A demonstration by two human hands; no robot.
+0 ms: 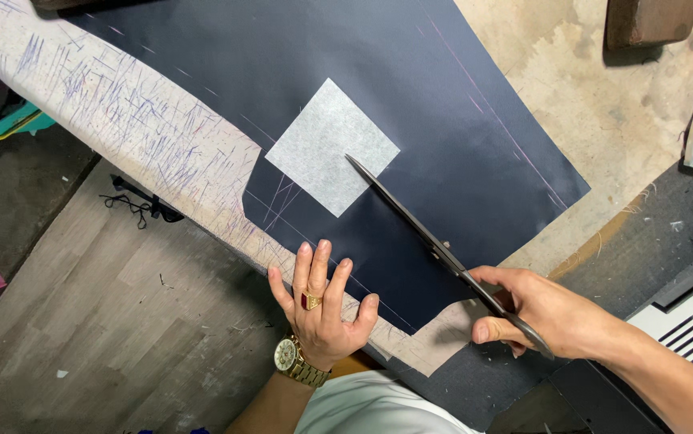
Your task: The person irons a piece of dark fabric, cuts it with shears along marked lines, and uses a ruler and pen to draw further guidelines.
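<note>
My right hand [543, 309] is closed through the handles of a pair of long dark steel tailor's shears [435, 245], at the near right of the table. The blades look shut or very nearly so, and their long axis runs from my right hand up and to the left, with the tip resting on the near right edge of a small white square of thin interfacing [332, 147]. So the square lies far and left of my right hand, straight along the line of the blades, and my right hand is the one that reaches it through the shears.

My left hand [322, 309] is open, fingers spread, pressed flat on the near edge of a large sheet of dark navy cloth [410, 96]. It holds nothing; it only bears down on the fabric, nearer me than the square and a little to its left.

The white square sits turned like a diamond on the navy cloth, flat, with a faint woven grain and clean straight edges. Thin chalk lines cross the cloth near it. Under the cloth, the pale padded table cover [113, 120] is scored with many blue and purple pen marks.
</note>
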